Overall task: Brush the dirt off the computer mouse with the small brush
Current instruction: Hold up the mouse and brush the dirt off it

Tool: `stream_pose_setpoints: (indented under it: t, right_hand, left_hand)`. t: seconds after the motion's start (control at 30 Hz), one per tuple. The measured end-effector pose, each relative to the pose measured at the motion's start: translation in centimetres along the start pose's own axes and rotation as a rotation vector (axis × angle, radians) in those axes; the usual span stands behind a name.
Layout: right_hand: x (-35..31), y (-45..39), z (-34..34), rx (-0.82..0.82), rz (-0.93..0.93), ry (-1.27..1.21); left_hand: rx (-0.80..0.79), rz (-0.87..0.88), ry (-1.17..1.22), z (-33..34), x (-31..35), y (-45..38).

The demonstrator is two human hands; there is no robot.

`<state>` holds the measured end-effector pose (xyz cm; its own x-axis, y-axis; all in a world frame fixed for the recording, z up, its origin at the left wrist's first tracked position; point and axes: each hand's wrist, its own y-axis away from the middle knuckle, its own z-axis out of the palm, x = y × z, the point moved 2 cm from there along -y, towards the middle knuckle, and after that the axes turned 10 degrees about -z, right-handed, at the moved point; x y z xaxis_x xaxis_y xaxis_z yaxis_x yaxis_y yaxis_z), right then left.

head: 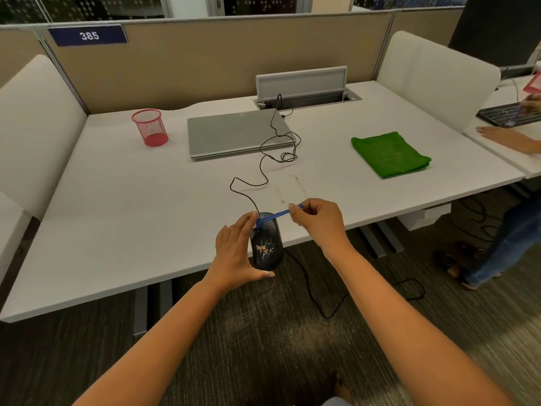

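Left hand [237, 253] gripped black mouse [266, 244] at frame centre, tan dirt specks on its back; right hand [316, 221] pinched blue brush [278, 214].

brush [276, 215] bristles blurred, mouse [267, 244] left side hidden by hand [235, 253]

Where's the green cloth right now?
In the head view the green cloth lies folded on the right side of the white desk, to the right of the closed laptop and beyond the right hand holding the brush.
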<state>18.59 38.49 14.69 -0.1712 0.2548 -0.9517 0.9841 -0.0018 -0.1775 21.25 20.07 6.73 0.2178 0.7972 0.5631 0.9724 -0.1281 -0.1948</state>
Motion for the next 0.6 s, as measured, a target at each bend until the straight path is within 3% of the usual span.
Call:
stream_pose_setpoints:
  t: [0.1, 0.33, 0.6]
  right_hand:
    - [-0.3, -0.2, -0.1, 0.060, -0.016, 0.003]
    - [-0.3, 0.4, -0.4, -0.048, -0.030, 0.064]
    - [-0.9, 0.0, -0.7, -0.050, -0.073, 0.101]
  left_hand:
    - [0.001, -0.003, 0.007, 0.1, 0.0, 0.0]
    - [0.013, -0.028, -0.003, 0.2, -0.5, 0.2]
    - [0.049, -0.047, 0.025, 0.0, -0.2, 0.5]
